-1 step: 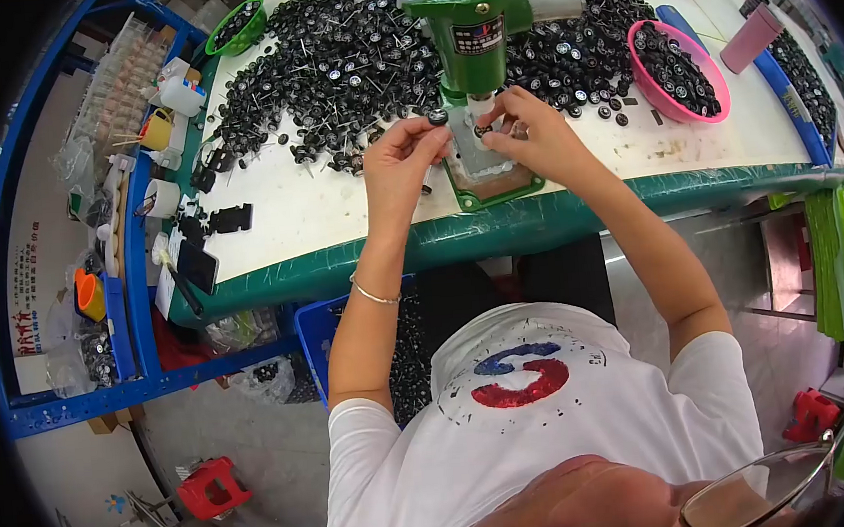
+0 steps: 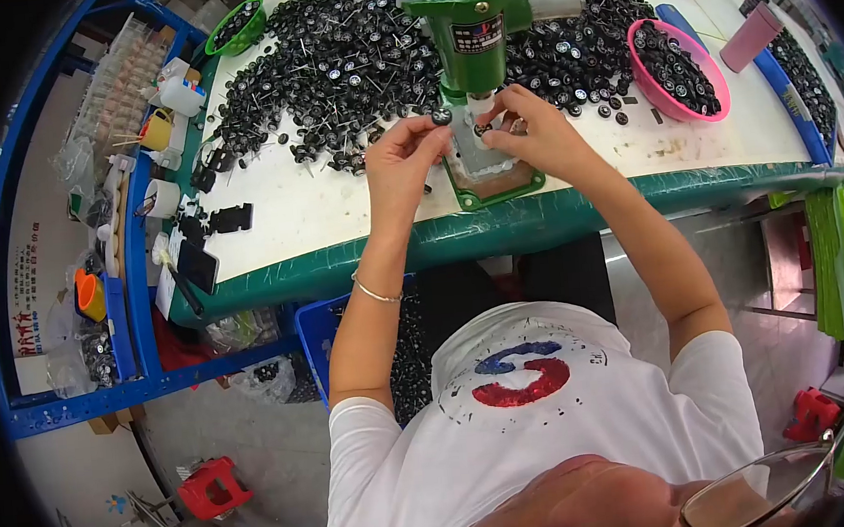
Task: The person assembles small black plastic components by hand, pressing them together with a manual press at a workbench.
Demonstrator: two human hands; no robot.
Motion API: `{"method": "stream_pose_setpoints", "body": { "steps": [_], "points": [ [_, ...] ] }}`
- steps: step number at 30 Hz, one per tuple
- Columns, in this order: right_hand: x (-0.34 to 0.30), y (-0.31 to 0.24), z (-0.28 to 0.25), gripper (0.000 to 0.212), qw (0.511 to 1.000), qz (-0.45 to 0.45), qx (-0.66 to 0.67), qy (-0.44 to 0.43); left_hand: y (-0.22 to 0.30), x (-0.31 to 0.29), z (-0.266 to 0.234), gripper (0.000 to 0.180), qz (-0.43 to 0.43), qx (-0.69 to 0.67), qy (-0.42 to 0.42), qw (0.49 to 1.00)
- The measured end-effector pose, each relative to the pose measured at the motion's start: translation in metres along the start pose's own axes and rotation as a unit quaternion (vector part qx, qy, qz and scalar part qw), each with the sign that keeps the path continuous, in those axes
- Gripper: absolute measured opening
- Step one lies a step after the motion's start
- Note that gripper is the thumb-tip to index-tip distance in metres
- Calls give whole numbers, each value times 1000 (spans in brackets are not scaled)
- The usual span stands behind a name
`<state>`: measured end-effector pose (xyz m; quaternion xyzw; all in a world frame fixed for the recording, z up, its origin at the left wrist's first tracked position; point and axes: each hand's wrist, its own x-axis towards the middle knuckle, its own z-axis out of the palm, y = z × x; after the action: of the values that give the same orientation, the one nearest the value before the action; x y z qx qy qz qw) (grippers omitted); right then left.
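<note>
My left hand [image 2: 398, 174] pinches a small black wheel [image 2: 441, 116] between thumb and fingertips, just left of the green bench press [image 2: 479, 56]. Beneath the press's ram, my right hand [image 2: 548, 139] has its thumb and forefinger closed about another small dark round piece [image 2: 482, 131]. That piece lies on the press's metal base plate [image 2: 481, 160]; the fingers partly cover it. Many loose black wheels [image 2: 340, 73], some with thin metal pins, are heaped behind and to the left of my hands.
A pink basin [image 2: 635, 53] of black wheels stands to the right, and a green basket [image 2: 239, 29] at the far left. A blue-framed rack [image 2: 140, 283] borders the left side. The white table has a green front edge [image 2: 633, 200]. A blue crate [image 2: 314, 342] sits below.
The wheel in my left hand has tilted, so more of its round face shows. My left hand has shifted very slightly; my right hand stays at the press.
</note>
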<state>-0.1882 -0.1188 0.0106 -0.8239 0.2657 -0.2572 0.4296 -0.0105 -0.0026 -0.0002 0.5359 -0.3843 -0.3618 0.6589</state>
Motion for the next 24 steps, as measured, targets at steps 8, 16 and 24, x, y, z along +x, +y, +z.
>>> {"method": "stream_pose_setpoints", "body": {
  "steps": [8, 16, 24],
  "points": [
    [5, -1, -8, 46, 998, 23, 63, -10, -5, 4, 24, 15, 6, -5, -19, 1000],
    [38, -3, -92, 34, 976, 46, 157, 143, -3, 12, 38, 15, 22, -56, -6, 998],
    [119, -158, -138, 26, 879, -54, 441, 172, 2, 15, 39, 12, 6, -47, -11, 999]
  ]
}}
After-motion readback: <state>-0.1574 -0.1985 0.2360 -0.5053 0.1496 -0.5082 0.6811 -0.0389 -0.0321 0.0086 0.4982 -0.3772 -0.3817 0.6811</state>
